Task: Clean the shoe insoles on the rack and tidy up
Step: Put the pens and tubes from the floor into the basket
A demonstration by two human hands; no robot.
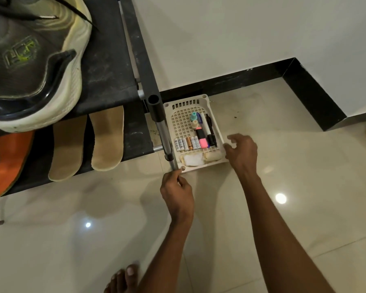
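The left hand (177, 190) is pinching the near corner of the white basket (217, 121) sitting on the floor (304, 176) beside the rack (114, 81). The right hand (242, 152) is touching its right edge, fingers loosely curled, gripping nothing I can see. Two tan insoles (108, 138) are lying on the lower shelf.

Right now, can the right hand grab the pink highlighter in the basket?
Probably yes. The right hand hovers open at the basket's right edge, the pink highlighter lies uncovered close by, and only black pens sit between them.
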